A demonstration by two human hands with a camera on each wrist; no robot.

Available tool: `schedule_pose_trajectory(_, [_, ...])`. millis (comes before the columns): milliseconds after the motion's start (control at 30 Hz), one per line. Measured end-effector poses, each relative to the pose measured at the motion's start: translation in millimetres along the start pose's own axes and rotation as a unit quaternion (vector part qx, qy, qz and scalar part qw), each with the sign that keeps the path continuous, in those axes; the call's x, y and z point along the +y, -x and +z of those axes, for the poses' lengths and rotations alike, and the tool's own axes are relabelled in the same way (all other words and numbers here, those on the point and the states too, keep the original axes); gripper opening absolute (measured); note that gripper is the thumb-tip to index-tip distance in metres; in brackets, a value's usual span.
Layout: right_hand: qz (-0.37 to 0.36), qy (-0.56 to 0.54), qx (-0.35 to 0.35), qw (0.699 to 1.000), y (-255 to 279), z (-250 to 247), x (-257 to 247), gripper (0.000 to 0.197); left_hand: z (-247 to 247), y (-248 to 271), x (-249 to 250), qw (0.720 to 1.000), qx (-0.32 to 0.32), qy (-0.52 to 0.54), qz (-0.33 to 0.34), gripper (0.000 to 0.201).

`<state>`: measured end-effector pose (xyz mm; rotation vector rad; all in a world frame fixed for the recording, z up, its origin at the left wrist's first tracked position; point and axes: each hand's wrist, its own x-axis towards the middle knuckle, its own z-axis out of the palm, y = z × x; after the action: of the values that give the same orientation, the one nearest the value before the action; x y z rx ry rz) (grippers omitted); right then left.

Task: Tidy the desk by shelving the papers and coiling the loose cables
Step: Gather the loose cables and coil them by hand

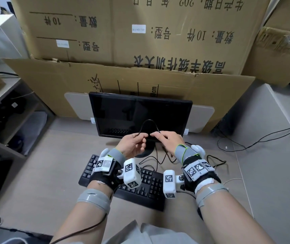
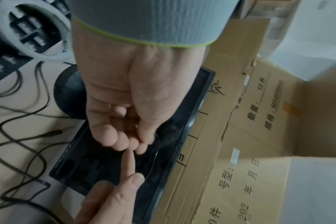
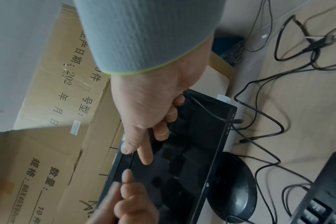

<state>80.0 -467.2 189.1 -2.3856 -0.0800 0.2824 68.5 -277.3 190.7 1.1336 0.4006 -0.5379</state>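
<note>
A thin black cable (image 1: 148, 122) arches between my two hands in front of the dark monitor (image 1: 140, 113). My left hand (image 1: 143, 138) curls its fingers and thumb round one side of the arch. My right hand (image 1: 155, 135) pinches the other side between thumb and forefinger. In the left wrist view the cable (image 2: 157, 145) curves past the curled left hand (image 2: 136, 145). In the right wrist view the cable (image 3: 203, 108) leaves the right hand (image 3: 142, 151) and drops to the desk. The slack (image 1: 165, 158) snakes over the desk by the monitor's foot, with a plug end (image 3: 247, 139) lying free.
A black keyboard (image 1: 146, 187) lies under my wrists. Tall cardboard boxes (image 1: 140, 50) stand behind the monitor. More black cables (image 1: 246, 143) and a white cable (image 1: 232, 180) sprawl over the desk at the right. An open shelf unit (image 1: 8, 120) stands at the left.
</note>
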Motion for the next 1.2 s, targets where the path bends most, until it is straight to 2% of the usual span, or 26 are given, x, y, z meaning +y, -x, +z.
schedule_pose_trajectory(100, [-0.014,0.025,-0.034,0.999,-2.9,-0.2,1.3,0.044,7.3,1.2,5.1,0.999,0.007,-0.038,0.008,0.05])
schedule_pose_trajectory(133, [-0.016,0.026,-0.048,0.998,-4.1,2.0,3.4,0.047,7.0,0.1,6.7,0.999,0.004,-0.035,0.003,0.054])
schedule_pose_trajectory(300, [-0.023,-0.062,-0.085,0.994,-2.9,12.6,8.2,0.051,4.8,0.0,6.2,0.999,-0.043,-0.009,0.001,0.031])
schedule_pose_trajectory(400, [-0.015,-0.126,-0.074,0.989,0.2,18.6,7.1,0.039,8.6,4.2,7.6,0.989,-0.071,0.114,0.056,0.027])
schedule_pose_trajectory(500, [0.022,-0.243,-0.063,0.968,7.9,34.7,10.6,0.023,10.2,4.0,14.2,0.968,-0.084,0.202,0.121,0.018])
schedule_pose_trajectory(567, [0.034,-0.281,-0.052,0.958,14.8,41.7,12.0,0.012,9.6,1.4,15.5,0.966,-0.059,0.192,0.165,0.025])
schedule_pose_trajectory(633, [0.028,-0.277,-0.056,0.959,19.8,39.9,10.8,0.007,4.3,-3.4,11.4,0.971,0.009,0.144,0.192,0.031])
schedule_pose_trajectory(733, [0.024,-0.261,-0.062,0.963,19.9,25.0,9.6,0.015,-7.0,-12.6,-1.3,0.968,0.112,0.041,0.222,0.036])
schedule_pose_trajectory(800, [0.006,-0.245,-0.062,0.967,15.6,14.8,5.1,0.015,-9.2,-15.6,-7.9,0.965,0.133,-0.071,0.216,0.037])
schedule_pose_trajectory(867, [-0.017,-0.235,-0.057,0.97,8.2,8.2,-2.0,0.008,-4.0,-13.6,-13.5,0.965,0.081,-0.169,0.185,0.037])
schedule_pose_trajectory(900, [-0.035,-0.228,-0.052,0.972,4.2,5.5,-6.5,0.009,1.0,-10.5,-15.0,0.969,0.043,-0.185,0.159,0.038])
schedule_pose_trajectory(967, [-0.06,-0.195,-0.046,0.978,-4.9,3.4,-11.2,0.011,10.4,-3.3,-15.5,0.976,-0.031,-0.178,0.121,0.037])
schedule_pose_trajectory(1033, [-0.068,-0.13,-0.039,0.988,-9.9,1.2,-12.7,0.012,17.0,1.5,-10.8,0.979,-0.071,-0.156,0.108,0.033])
schedule_pose_trajectory(1100, [-0.062,-0.11,-0.011,0.992,-12.5,2.3,-9.2,0.017,20.0,4.2,-4.9,0.984,-0.071,-0.138,0.087,0.032])
schedule_pose_trajectory(1200, [-0.043,-0.164,0.04,0.985,-11.7,8.8,-6.4,0.023,18.7,5.5,-0.9,0.986,-0.042,-0.147,0.069,0.026])
